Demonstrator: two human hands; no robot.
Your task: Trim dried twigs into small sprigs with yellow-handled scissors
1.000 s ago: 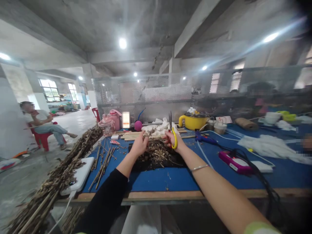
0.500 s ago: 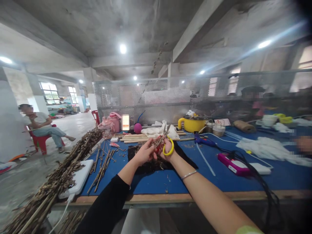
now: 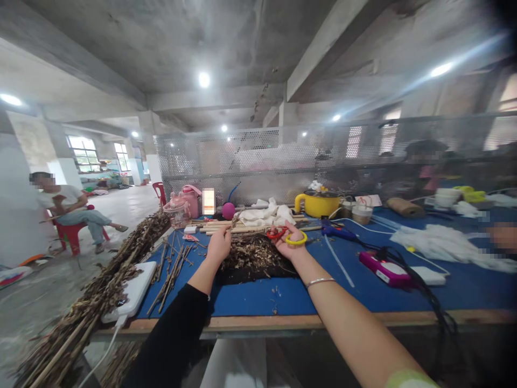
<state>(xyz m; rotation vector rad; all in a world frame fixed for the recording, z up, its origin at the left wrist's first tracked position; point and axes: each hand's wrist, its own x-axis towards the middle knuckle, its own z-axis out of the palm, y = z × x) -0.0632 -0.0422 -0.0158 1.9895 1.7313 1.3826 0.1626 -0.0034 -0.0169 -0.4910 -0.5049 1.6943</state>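
Note:
My left hand (image 3: 219,247) is closed around a short piece of dried plant stem (image 3: 234,220), whose tip sticks up above the fingers. In my right hand (image 3: 291,249) is a pair of scissors with one red and one yellow handle loop (image 3: 297,242); its blades are hard to make out. Between the two hands lies a heap of crumbled dried leaves (image 3: 254,252). Black cloth (image 3: 248,276) is spread beneath the heap on the blue tabletop (image 3: 258,299).
Loose dry stems (image 3: 173,275) lie at left, beside a white power bank (image 3: 135,291) and a long bundle of dried stalks (image 3: 89,288). Behind are wooden sticks (image 3: 212,231), white cloth (image 3: 269,213) and a yellow pot (image 3: 321,206). A blue glue gun (image 3: 337,229) is at right.
My hands have moved apart, left hand leftward and right hand rightward with the scissors, uncovering the leaf heap. The scissor blades no longer point visibly upward.

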